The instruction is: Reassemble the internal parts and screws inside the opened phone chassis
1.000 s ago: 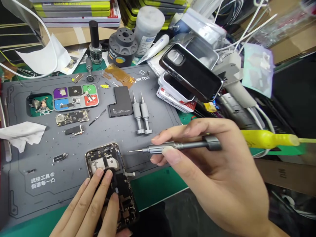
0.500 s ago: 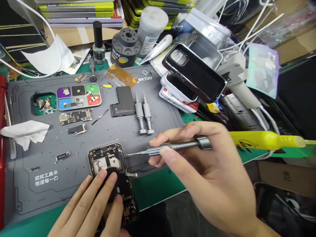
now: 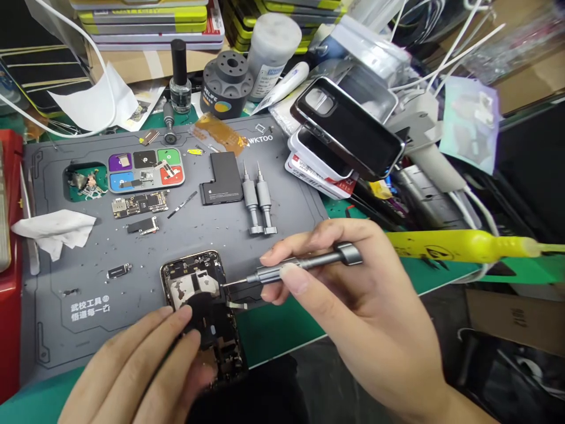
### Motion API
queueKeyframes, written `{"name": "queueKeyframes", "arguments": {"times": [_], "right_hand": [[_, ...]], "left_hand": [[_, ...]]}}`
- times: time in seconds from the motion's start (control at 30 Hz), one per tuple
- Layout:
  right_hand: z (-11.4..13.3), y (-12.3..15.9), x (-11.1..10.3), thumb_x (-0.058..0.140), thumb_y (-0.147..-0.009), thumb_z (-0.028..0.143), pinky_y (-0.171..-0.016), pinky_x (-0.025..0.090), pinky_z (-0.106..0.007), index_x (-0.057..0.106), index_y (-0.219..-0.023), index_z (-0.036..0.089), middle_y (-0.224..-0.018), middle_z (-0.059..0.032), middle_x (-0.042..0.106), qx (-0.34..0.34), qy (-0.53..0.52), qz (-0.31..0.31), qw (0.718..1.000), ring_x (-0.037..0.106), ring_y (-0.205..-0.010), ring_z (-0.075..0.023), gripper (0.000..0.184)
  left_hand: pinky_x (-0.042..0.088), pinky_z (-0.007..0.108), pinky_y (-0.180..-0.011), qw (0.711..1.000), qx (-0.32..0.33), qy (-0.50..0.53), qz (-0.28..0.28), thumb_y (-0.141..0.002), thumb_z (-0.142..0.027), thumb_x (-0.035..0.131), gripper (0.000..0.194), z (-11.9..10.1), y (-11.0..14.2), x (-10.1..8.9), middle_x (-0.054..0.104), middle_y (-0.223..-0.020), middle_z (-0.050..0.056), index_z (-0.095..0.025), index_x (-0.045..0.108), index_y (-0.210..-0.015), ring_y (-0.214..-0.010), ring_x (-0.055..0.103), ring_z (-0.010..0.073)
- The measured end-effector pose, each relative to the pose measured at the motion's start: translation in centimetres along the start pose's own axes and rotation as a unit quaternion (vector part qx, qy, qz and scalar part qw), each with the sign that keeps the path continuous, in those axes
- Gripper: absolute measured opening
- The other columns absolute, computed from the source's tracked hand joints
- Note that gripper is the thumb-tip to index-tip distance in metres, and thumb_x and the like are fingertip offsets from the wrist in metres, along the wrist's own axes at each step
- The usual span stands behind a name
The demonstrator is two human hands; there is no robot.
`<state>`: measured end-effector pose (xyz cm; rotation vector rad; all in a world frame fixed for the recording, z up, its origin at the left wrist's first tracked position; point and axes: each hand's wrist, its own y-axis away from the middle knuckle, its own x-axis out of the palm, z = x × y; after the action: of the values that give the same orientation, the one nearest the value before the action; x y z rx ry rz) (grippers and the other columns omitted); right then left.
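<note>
An opened phone (image 3: 200, 294) with its insides bare lies at the front edge of a grey work mat (image 3: 132, 259). My left hand (image 3: 132, 371) rests on the phone's lower half, fingers pressed down on it to hold it still. My right hand (image 3: 353, 318) pinches a slim grey screwdriver (image 3: 300, 265) between thumb and fingers. The screwdriver's tip touches the phone's right edge near its top. A thin flex strip (image 3: 238, 305) sticks out of the phone just below the tip.
On the mat lie two more grey screwdrivers (image 3: 258, 197), a black battery (image 3: 223, 185), a circuit board (image 3: 139, 204), a coloured screw tray (image 3: 145, 169) and a crumpled tissue (image 3: 57, 227). Phone cases (image 3: 348, 135), bottles, cables and a yellow tool (image 3: 463, 246) crowd the back and right.
My right hand has moved the screwdriver left and down until its tip meets the phone's edge. My left hand has slid lower on the phone.
</note>
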<state>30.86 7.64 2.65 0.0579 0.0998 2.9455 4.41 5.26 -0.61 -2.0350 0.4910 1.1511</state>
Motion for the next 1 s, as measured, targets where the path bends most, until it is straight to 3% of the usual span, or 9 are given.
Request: {"name": "queueKeyframes", "arguments": {"times": [0.1, 0.27, 0.4, 0.53, 0.67, 0.8, 1.0], "right_hand": [[0.1, 0.1, 0.3, 0.081, -0.107, 0.006, -0.079, 0.073, -0.013, 0.065, -0.107, 0.031, -0.107, 0.0106, 0.089, 0.018, -0.014, 0.010, 1.000, 0.086, -0.076, -0.0058, 0.029], [0.4, 0.5, 0.7, 0.081, -0.107, 0.005, -0.078, 0.073, -0.014, 0.065, -0.108, 0.031, -0.106, 0.0103, 0.089, 0.028, -0.037, 0.021, 0.999, 0.086, -0.075, -0.0065, 0.030], [0.7, 0.6, 0.8, 0.081, -0.110, 0.009, -0.078, 0.073, -0.014, 0.064, -0.108, 0.030, -0.106, 0.0087, 0.088, 0.032, -0.046, 0.038, 0.998, 0.086, -0.075, -0.0065, 0.027], [0.6, 0.6, 0.7, 0.081, -0.111, 0.010, -0.079, 0.073, -0.013, 0.063, -0.109, 0.031, -0.107, 0.0091, 0.088, 0.038, -0.060, 0.047, 0.996, 0.086, -0.076, -0.0059, 0.027], [0.5, 0.8, 0.8, 0.082, -0.111, 0.011, -0.079, 0.074, -0.015, 0.064, -0.109, 0.031, -0.107, 0.0081, 0.088, 0.040, -0.066, 0.049, 0.996, 0.086, -0.076, -0.0066, 0.027], [0.3, 0.9, 1.0, 0.082, -0.112, 0.013, -0.077, 0.075, -0.016, 0.065, -0.111, 0.031, -0.109, 0.0076, 0.087, 0.039, -0.071, 0.046, 0.996, 0.087, -0.076, -0.0076, 0.025], [0.6, 1.0, 1.1, 0.081, -0.111, 0.010, -0.078, 0.075, -0.016, 0.065, -0.111, 0.031, -0.109, 0.0078, 0.087, 0.034, -0.062, 0.050, 0.996, 0.087, -0.077, -0.0077, 0.027]], "left_hand": [[0.070, 0.061, -0.125, 1.000, -0.008, 0.015, 0.004, -0.106, -0.063, 0.086, 0.050, -0.1, -2.1, 0.3, 0.085, -0.154, 0.013, -0.026, 0.081, -0.139, -0.150, 0.078, 0.0421], [0.074, 0.064, -0.119, 0.999, -0.019, 0.031, 0.008, -0.107, -0.067, 0.081, 0.053, -0.2, -3.8, 0.4, 0.085, -0.152, 0.013, -0.028, 0.082, -0.144, -0.146, 0.080, 0.0435], [0.078, 0.059, -0.110, 0.999, -0.043, 0.023, -0.012, -0.116, -0.040, 0.072, 0.039, 0.5, -2.4, -0.3, 0.087, -0.150, 0.011, -0.028, 0.079, -0.152, -0.135, 0.086, 0.0389], [0.078, 0.053, -0.100, 0.998, -0.056, 0.026, -0.032, -0.115, -0.012, 0.062, 0.045, 0.7, -1.4, -0.6, 0.089, -0.148, 0.009, -0.024, 0.078, -0.156, -0.125, 0.088, 0.0331], [0.077, 0.048, -0.095, 0.998, -0.049, 0.021, -0.033, -0.109, -0.003, 0.069, 0.043, 0.9, -1.9, -1.0, 0.092, -0.139, 0.007, -0.022, 0.082, -0.146, -0.120, 0.089, 0.0308], [0.075, 0.043, -0.084, 1.000, -0.019, 0.007, 0.014, -0.105, 0.000, 0.076, 0.038, 1.4, -2.7, -1.8, 0.094, -0.131, 0.009, -0.018, 0.081, -0.138, -0.113, 0.090, 0.0281], [0.072, 0.044, -0.078, 1.000, -0.015, -0.010, 0.001, -0.110, 0.001, 0.071, 0.030, 1.3, -3.1, -2.0, 0.095, -0.125, 0.011, -0.015, 0.077, -0.135, -0.107, 0.091, 0.0279]]}}
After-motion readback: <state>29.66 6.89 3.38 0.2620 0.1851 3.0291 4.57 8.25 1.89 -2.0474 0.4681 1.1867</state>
